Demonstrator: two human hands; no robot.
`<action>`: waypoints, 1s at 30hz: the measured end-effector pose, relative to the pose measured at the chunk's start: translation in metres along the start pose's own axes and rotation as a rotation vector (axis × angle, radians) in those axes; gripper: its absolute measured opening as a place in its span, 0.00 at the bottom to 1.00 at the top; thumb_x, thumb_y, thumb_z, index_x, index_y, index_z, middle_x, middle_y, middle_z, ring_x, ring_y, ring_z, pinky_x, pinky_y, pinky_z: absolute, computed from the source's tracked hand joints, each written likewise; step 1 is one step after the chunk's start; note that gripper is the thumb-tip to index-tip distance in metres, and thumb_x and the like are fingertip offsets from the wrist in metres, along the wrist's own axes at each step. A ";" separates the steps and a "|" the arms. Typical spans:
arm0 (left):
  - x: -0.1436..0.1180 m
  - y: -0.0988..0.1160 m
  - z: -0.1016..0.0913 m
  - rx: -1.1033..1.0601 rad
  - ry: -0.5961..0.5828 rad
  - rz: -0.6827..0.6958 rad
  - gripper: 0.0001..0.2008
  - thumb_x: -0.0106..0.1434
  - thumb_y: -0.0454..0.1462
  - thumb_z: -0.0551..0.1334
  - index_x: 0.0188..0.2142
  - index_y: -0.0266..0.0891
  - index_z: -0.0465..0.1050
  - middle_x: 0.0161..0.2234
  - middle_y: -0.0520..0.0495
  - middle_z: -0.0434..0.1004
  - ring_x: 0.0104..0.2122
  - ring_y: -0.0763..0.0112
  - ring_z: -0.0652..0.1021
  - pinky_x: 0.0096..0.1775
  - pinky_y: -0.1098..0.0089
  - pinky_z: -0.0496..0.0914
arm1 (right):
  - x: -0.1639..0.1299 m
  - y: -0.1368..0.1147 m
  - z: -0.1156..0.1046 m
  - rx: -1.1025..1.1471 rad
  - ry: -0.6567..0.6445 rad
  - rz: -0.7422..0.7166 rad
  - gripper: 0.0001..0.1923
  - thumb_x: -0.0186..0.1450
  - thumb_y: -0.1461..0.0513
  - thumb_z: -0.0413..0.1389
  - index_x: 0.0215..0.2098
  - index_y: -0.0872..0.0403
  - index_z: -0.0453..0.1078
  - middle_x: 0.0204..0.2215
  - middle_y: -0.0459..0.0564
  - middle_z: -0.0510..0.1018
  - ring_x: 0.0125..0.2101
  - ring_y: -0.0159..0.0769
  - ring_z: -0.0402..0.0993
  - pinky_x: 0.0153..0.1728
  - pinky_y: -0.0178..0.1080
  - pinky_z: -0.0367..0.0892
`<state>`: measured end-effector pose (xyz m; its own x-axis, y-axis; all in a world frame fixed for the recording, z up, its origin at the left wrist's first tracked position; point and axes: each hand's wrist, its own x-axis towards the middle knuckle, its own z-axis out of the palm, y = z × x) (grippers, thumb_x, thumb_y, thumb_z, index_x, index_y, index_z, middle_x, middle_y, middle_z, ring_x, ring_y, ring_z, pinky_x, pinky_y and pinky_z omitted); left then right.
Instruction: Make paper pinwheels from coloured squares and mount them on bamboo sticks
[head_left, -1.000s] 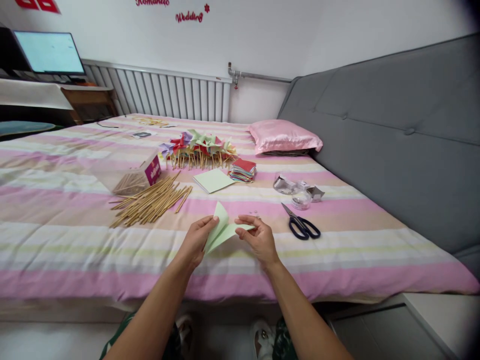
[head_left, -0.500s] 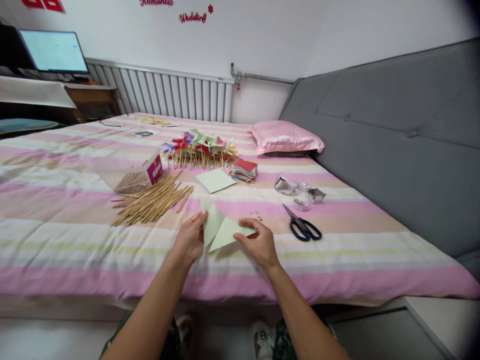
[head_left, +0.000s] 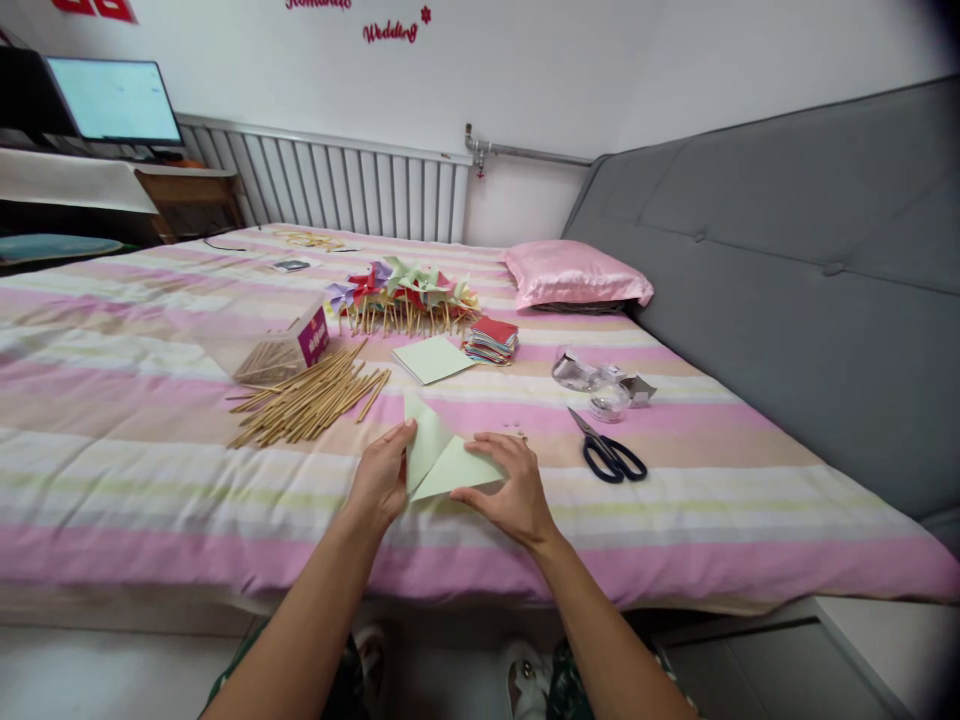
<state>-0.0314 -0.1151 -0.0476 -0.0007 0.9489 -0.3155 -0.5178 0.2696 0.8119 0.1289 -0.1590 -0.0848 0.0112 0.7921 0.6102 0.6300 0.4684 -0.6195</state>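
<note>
A pale green sheet of paper (head_left: pixel 459 471), cut or creased along a slanting line into two flaps, is held up over the near part of the bed. My left hand (head_left: pixel 381 474) pinches its left flap between thumb and fingers. On the right flap, my right hand (head_left: pixel 514 487) has its fingers along the top edge and its thumb at the lower edge. Beyond the hands lie a pale green paper stack (head_left: pixel 433 359) and a smaller multicoloured paper stack (head_left: pixel 491 340). Dark-handled scissors (head_left: pixel 609 450) rest half open to the right.
Many thin wooden sticks (head_left: pixel 315 400) lie loose at left beside a clear box (head_left: pixel 313 337) with a purple end. Paper pinwheels (head_left: pixel 405 295) stand behind. Clear tape rolls (head_left: pixel 609 402), tiny bits (head_left: pixel 514 427) and a pink pillow (head_left: pixel 574 274) are on the right.
My right thumb and fingers have slid left along the right flap and spread wider, now at its top and lower edges. My left hand keeps its pinch. The view has shifted slightly.
</note>
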 end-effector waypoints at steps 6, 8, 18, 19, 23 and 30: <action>-0.001 0.001 0.001 -0.006 0.009 0.005 0.04 0.58 0.30 0.60 0.30 0.31 0.74 0.21 0.47 0.76 0.21 0.72 0.75 0.26 0.73 0.72 | 0.000 -0.001 0.000 0.023 -0.030 0.003 0.24 0.48 0.49 0.66 0.40 0.50 0.75 0.42 0.52 0.78 0.45 0.44 0.71 0.50 0.45 0.60; -0.001 0.000 0.001 -0.007 0.007 0.008 0.04 0.57 0.31 0.60 0.30 0.31 0.74 0.22 0.47 0.76 0.21 0.72 0.75 0.27 0.73 0.72 | 0.000 -0.002 0.000 0.041 -0.032 0.007 0.24 0.48 0.49 0.66 0.40 0.50 0.75 0.42 0.52 0.78 0.45 0.44 0.71 0.50 0.45 0.61; 0.000 -0.001 0.001 0.009 -0.003 0.012 0.03 0.53 0.32 0.63 0.28 0.31 0.74 0.21 0.48 0.76 0.21 0.73 0.74 0.26 0.75 0.70 | 0.000 -0.002 -0.001 0.120 -0.037 0.057 0.15 0.56 0.54 0.62 0.40 0.51 0.75 0.40 0.50 0.80 0.43 0.42 0.73 0.48 0.44 0.62; 0.000 -0.001 0.001 0.014 -0.002 0.015 0.03 0.53 0.32 0.64 0.28 0.31 0.74 0.21 0.48 0.76 0.21 0.73 0.74 0.26 0.75 0.70 | 0.000 -0.001 -0.001 0.119 -0.040 0.060 0.14 0.57 0.55 0.62 0.41 0.51 0.75 0.39 0.50 0.80 0.43 0.41 0.73 0.48 0.44 0.63; 0.000 -0.004 0.001 0.042 -0.026 0.023 0.07 0.49 0.34 0.67 0.28 0.32 0.74 0.21 0.48 0.77 0.22 0.72 0.75 0.26 0.74 0.69 | -0.002 0.004 0.001 0.116 -0.044 0.104 0.12 0.59 0.63 0.57 0.41 0.49 0.75 0.40 0.48 0.80 0.41 0.40 0.75 0.47 0.43 0.63; -0.007 -0.007 -0.002 0.140 -0.314 0.076 0.19 0.53 0.44 0.66 0.41 0.35 0.75 0.38 0.44 0.79 0.38 0.65 0.78 0.38 0.72 0.69 | -0.002 0.003 0.000 0.108 0.067 0.250 0.12 0.63 0.61 0.51 0.38 0.50 0.76 0.36 0.48 0.81 0.38 0.40 0.76 0.41 0.39 0.66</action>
<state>-0.0297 -0.1241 -0.0523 0.2395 0.9654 -0.1031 -0.4040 0.1957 0.8936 0.1307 -0.1593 -0.0884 0.2098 0.8624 0.4607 0.5150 0.3030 -0.8018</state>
